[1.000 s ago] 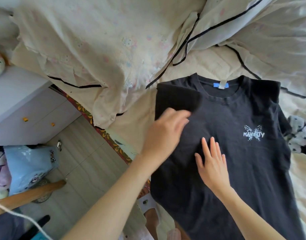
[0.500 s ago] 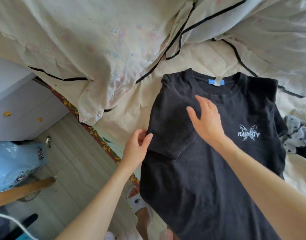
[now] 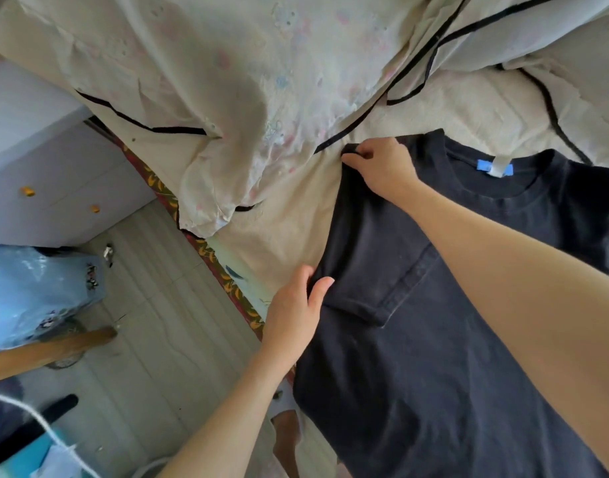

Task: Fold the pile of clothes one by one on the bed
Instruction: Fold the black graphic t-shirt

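Black T-shirt (image 3: 416, 339): flat on the bed (image 3: 451, 108), sleeve folded in, between both hands and right of them.
Right hand (image 3: 382, 167): fingers curled, pinching the shoulder edge.
Left hand (image 3: 296, 312): nearer the viewer, pinching the side edge.
Cream quilt (image 3: 210, 81): bunched beyond both hands.

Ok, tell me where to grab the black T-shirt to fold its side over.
Grip the black T-shirt along its edge nearest the floor, from that side: right hand at the shoulder corner, left hand lower on the side edge. It lies flat with the sleeve already tucked in, so that edge should lift free.
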